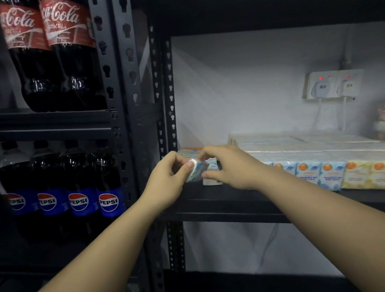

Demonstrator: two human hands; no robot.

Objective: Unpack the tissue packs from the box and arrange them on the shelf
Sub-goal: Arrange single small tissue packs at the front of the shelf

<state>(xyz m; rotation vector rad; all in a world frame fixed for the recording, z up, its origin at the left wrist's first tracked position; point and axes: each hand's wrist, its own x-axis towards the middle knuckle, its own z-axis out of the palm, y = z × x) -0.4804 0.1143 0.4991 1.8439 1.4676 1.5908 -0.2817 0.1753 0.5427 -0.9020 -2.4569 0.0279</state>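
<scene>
Both bare forearms reach forward and upward from the bottom of the view, converging toward the middle. The left hand (166, 179) comes in from the lower left with its back toward the camera, fingers curled, the thumb and forefinger pinching the near-left end of a small tissue pack (196, 170). The right hand (229, 166) comes in from the lower right, palm turned down and wrist slightly bent, its fingers arched over the top of the same pack while the thumb presses from beneath on the right side. The fingertips of the two hands lie just beside each other, almost touching.
</scene>
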